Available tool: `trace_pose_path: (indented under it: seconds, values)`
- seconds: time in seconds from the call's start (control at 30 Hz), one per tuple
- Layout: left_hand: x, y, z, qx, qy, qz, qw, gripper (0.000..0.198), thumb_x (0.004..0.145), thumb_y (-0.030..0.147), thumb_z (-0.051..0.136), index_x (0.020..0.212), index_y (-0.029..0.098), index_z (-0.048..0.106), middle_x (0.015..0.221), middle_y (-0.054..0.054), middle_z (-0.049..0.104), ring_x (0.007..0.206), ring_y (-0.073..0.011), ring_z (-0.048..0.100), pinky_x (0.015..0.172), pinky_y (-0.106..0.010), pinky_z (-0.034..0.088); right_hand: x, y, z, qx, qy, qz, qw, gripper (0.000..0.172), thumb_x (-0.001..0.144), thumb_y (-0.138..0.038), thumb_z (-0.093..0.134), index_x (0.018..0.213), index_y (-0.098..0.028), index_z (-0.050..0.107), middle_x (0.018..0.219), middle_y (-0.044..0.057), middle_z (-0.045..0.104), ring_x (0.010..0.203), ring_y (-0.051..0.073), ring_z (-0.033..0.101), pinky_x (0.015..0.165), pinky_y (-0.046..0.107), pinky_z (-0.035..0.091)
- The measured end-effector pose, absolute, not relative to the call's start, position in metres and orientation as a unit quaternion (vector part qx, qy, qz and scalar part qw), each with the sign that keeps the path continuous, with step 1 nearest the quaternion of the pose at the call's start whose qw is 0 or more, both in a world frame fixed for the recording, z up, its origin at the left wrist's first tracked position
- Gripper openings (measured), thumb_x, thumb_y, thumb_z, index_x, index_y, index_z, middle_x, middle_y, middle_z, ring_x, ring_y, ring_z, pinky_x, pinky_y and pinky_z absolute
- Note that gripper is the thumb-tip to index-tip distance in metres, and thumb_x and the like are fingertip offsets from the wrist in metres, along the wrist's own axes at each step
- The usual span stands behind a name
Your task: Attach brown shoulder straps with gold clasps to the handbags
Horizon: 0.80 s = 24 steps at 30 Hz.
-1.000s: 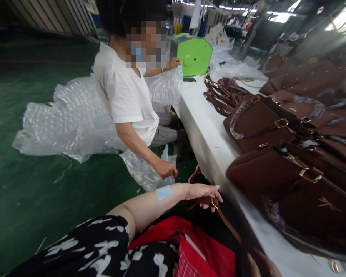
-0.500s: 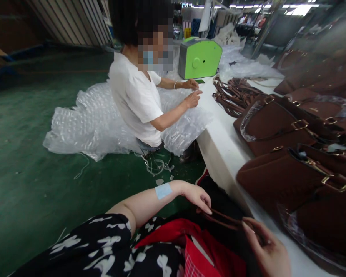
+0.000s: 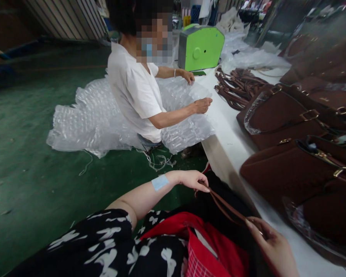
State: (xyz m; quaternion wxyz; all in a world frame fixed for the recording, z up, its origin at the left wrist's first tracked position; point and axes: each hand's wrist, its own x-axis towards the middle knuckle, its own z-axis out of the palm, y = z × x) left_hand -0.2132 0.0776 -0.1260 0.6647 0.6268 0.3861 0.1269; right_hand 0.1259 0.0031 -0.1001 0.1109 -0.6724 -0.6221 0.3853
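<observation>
A thin brown leather strap (image 3: 227,206) stretches between my two hands above my lap, its two lengths running side by side. One end is pinched in the fingers of my left hand (image 3: 195,180), where a short piece hangs below. Farther along, my right hand (image 3: 269,240) grips the strap close to the table's edge, and part of it trails past the palm. To the right of that hand lies a brown handbag (image 3: 279,181) with gold fittings and clear plastic around its handle.
More brown handbags (image 3: 288,113) crowd the right of the white table (image 3: 223,130). A pile of brown straps (image 3: 242,86) lies behind, near a green machine (image 3: 203,48). Opposite sits a co-worker (image 3: 135,88), hands on clear air-cushion wrap (image 3: 184,127) that spreads onto the green floor (image 3: 25,184).
My left hand has risen slightly, and the strap now slants more steeply down to my right hand. The co-worker's hands have moved apart over the wrap. The view has shifted slightly.
</observation>
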Motion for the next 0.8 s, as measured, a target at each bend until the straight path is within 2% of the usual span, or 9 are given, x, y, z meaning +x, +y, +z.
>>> trace_pose_path:
  seconds: [0.13, 0.3, 0.43, 0.57, 0.7, 0.8]
  values:
    - [-0.212, 0.076, -0.13, 0.541, 0.399, 0.127, 0.729, 0.052, 0.07, 0.067, 0.07, 0.079, 0.016, 0.06, 0.064, 0.002, 0.06, 0.059, -0.0101, 0.057, 0.059, -0.024, 0.045, 0.125, 0.001, -0.097, -0.681, -0.61, 0.376, 0.15, 0.056, 0.069, -0.072, 0.059, 0.089, -0.022, 0.073, 0.084, 0.003, 0.075, 0.083, 0.024, 0.07, 0.067, 0.024, 0.055]
    - [-0.206, 0.072, -0.142, 0.462, 0.395, 0.144, 0.781, 0.061, 0.055, 0.07, 0.078, 0.075, 0.016, 0.06, 0.065, 0.001, 0.065, 0.062, -0.0132, 0.062, 0.061, -0.027, 0.048, 0.123, -0.001, -0.095, -0.7, -0.582, 0.37, 0.184, 0.055, 0.066, -0.072, 0.061, 0.089, -0.023, 0.074, 0.085, 0.002, 0.075, 0.085, 0.025, 0.07, 0.073, 0.025, 0.054]
    - [-0.205, 0.069, -0.141, 0.433, 0.349, 0.101, 0.825, 0.058, 0.061, 0.069, 0.077, 0.072, 0.014, 0.065, 0.069, -0.002, 0.066, 0.059, -0.0114, 0.06, 0.055, -0.024, 0.043, 0.127, 0.0, -0.098, -0.719, -0.558, 0.36, 0.204, 0.059, 0.065, -0.073, 0.06, 0.092, -0.023, 0.074, 0.091, 0.004, 0.077, 0.089, 0.027, 0.07, 0.076, 0.028, 0.055]
    - [-0.201, 0.066, -0.138, 0.381, 0.34, 0.167, 0.843, 0.052, 0.064, 0.062, 0.079, 0.07, 0.012, 0.065, 0.068, -0.001, 0.065, 0.056, -0.0082, 0.057, 0.052, -0.022, 0.039, 0.134, 0.0, -0.096, -0.749, -0.55, 0.324, 0.178, 0.062, 0.064, -0.076, 0.057, 0.092, -0.023, 0.074, 0.088, 0.005, 0.077, 0.088, 0.03, 0.07, 0.072, 0.032, 0.054]
    - [-0.195, 0.065, -0.138, 0.325, 0.329, 0.232, 0.856, 0.049, 0.064, 0.057, 0.081, 0.077, 0.011, 0.068, 0.07, -0.003, 0.066, 0.061, -0.0093, 0.059, 0.055, -0.022, 0.042, 0.142, -0.002, -0.093, -0.767, -0.537, 0.315, 0.156, 0.064, 0.064, -0.078, 0.053, 0.095, -0.025, 0.071, 0.092, 0.004, 0.077, 0.093, 0.031, 0.069, 0.074, 0.033, 0.051]
    - [-0.194, 0.065, -0.143, 0.326, 0.326, 0.235, 0.856, 0.051, 0.063, 0.058, 0.081, 0.081, 0.012, 0.07, 0.074, -0.003, 0.067, 0.065, -0.0107, 0.06, 0.058, -0.022, 0.043, 0.149, -0.005, -0.093, -0.769, -0.534, 0.317, 0.154, 0.065, 0.065, -0.078, 0.053, 0.099, -0.026, 0.07, 0.097, 0.003, 0.077, 0.096, 0.029, 0.069, 0.077, 0.033, 0.051]
